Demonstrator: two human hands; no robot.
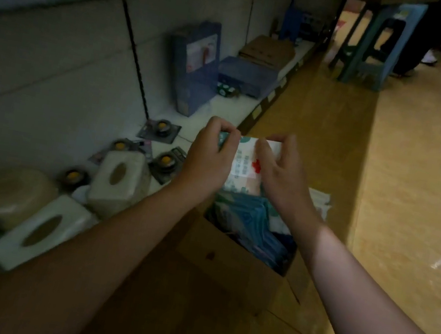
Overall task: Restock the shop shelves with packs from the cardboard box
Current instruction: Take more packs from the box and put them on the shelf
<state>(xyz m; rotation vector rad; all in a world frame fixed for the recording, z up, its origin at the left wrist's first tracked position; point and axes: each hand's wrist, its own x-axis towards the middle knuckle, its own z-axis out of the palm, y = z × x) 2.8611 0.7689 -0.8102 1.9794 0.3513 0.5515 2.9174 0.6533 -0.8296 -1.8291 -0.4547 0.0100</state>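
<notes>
white-green pack | held above open cardboard box | floor, beside shelf

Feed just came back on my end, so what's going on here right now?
A person holds a white pack in both hands, with the left hand and the right hand pinching its upper edge, above the open cardboard box on the floor. The box has blue packs in it. The low shelf beside it carries tissue boxes and small carded items. The held pack is not yet on the shelf.
</notes>
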